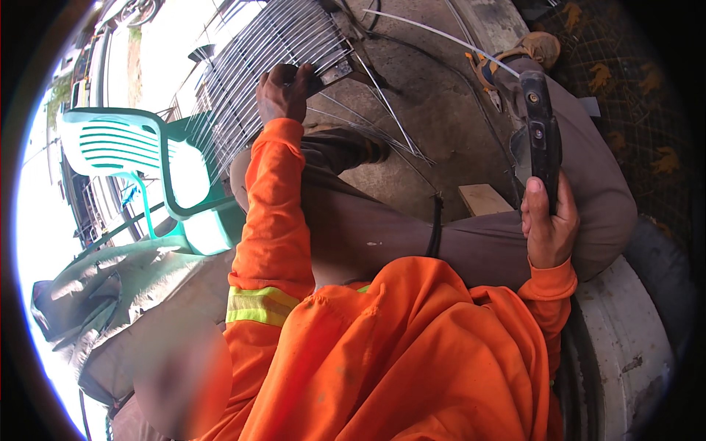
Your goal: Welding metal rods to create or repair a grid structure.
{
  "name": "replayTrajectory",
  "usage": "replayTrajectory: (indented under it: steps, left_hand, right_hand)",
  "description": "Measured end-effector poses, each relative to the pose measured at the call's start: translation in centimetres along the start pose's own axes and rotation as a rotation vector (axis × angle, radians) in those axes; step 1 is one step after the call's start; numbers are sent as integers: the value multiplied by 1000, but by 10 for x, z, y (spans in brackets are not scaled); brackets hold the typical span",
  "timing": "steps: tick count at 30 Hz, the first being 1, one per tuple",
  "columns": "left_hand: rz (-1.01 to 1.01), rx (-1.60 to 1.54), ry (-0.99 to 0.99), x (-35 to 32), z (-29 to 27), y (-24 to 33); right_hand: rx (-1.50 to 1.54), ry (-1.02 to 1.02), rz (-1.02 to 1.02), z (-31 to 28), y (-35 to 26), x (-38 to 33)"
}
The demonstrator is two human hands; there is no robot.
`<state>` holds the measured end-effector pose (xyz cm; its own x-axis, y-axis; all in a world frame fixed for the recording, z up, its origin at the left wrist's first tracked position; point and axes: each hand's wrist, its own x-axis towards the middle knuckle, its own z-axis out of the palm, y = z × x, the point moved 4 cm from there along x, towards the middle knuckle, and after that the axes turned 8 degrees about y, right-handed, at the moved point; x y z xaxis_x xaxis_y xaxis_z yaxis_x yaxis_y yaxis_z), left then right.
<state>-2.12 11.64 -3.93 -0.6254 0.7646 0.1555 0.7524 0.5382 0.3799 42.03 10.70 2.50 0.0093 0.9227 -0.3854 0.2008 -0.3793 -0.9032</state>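
Observation:
In my right hand (550,224) is a black welding electrode holder (540,136), its grip wrapped by my fingers and its head pointing away from me. A thin pale welding rod (441,34) sticks out from the head toward the upper left. My left hand (283,92), at the end of an orange sleeve, is closed at the near edge of a grille of thin parallel metal rods (257,51). The fingertips are partly hidden, but they seem to grip the grille. Close to that hand, a small metal plate (337,70) sits at the grille's corner.
A green plastic chair (121,143) stands at the left. Loose thin rods (390,110) and a black cable (456,73) lie across the concrete floor (419,110). A wooden piece (484,199) lies by my bent leg (368,228). My sandalled foot (540,50) is at the upper right.

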Motion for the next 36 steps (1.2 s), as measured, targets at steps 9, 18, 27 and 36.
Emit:
replayTrajectory:
  steps: [9, 18, 27, 36]
  left_hand:
    - [5, 24, 8, 2, 3, -3]
    - [0, 3, 13, 2, 1, -3]
    - [-2, -4, 7, 2, 0, -2]
    - [-5, -31, 20, 0, -1, 2]
  right_hand:
    - [-29, -2, 4, -1, 0, -1]
    - [-28, -15, 10, -1, 0, 0]
    - [-21, -17, 9, 1, 1, 0]
    - [-110, -66, 8, -4, 3, -1]
